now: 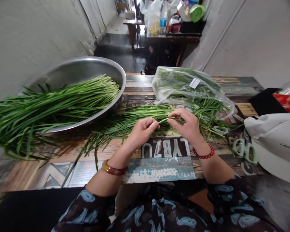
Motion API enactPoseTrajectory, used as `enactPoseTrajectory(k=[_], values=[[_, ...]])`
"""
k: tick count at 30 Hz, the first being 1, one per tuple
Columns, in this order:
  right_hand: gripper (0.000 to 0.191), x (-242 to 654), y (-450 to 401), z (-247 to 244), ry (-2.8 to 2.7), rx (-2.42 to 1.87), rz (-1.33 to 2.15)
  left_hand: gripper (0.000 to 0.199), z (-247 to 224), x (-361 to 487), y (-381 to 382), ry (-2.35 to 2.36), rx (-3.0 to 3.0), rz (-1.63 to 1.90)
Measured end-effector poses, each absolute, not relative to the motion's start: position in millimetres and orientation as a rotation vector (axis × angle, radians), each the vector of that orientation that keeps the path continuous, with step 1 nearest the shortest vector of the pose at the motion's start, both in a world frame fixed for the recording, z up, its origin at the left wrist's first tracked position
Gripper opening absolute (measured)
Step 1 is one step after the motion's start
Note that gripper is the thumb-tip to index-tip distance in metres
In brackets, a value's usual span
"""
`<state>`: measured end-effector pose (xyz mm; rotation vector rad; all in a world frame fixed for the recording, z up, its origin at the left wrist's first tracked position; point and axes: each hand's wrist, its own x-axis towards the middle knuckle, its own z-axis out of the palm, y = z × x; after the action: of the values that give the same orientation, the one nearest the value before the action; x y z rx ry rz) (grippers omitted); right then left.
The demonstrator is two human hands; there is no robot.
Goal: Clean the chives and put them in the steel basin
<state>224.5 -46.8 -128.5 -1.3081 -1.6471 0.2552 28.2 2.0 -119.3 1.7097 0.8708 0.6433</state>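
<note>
The person wears a black garment (159,211) with light-blue curved motifs; sleeves (87,211) match. Left wrist (124,152): smooth amber-and-red bangle (114,170). Right wrist (200,145): bracelet (204,157) of round red beads.

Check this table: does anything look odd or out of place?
A cap beside the scissors, at right, seems out of place near fresh greens. Long leaves also spill untidily over the left side of the bowl.

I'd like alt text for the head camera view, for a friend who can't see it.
A person's left hand and right hand hold a thin green stalk between them, above loose long-leaved greens on a wood-patterned table. To the left, a large metal basin holds a big pile of similar greens; beyond the right hand lies a clear plastic bag of greens.
</note>
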Motion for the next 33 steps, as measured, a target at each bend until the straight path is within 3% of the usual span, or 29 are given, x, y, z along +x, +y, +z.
enactPoseTrajectory(k=[4,9,12,16,19,23,27,33], values=[[0.021,222.7,-43.5,-132.3,-1.621,-1.361,0.189,0.030,-119.6,30.2,2.7,0.881,1.816,0.627],[0.028,241.0,-38.0,-136.7,-1.131,-1.370,0.385,0.029,-122.2,30.4,4.1,0.909,1.827,0.639],[0.039,252.0,-41.9,-127.8,-1.217,-1.204,0.564,0.027,-125.2,29.4,5.9,0.907,1.801,0.677],[0.020,256.0,-49.7,-116.5,-1.553,-1.146,0.724,0.025,-127.0,28.5,7.5,0.890,1.793,0.706],[0.023,250.1,-49.3,-118.5,-1.622,-1.209,0.599,0.022,-125.3,29.1,5.2,0.888,1.827,0.656],[0.012,239.9,-43.3,-129.1,-1.638,-1.320,0.440,0.020,-123.4,29.7,2.7,0.854,1.859,0.639],[0.021,242.2,-37.5,-139.2,-1.433,-1.477,0.321,0.021,-126.7,25.9,10.3,0.945,1.759,0.806],[0.017,249.3,-34.6,-148.9,-1.770,-1.600,-0.010,0.026,-138.4,20.8,23.0,1.057,1.643,1.040]])
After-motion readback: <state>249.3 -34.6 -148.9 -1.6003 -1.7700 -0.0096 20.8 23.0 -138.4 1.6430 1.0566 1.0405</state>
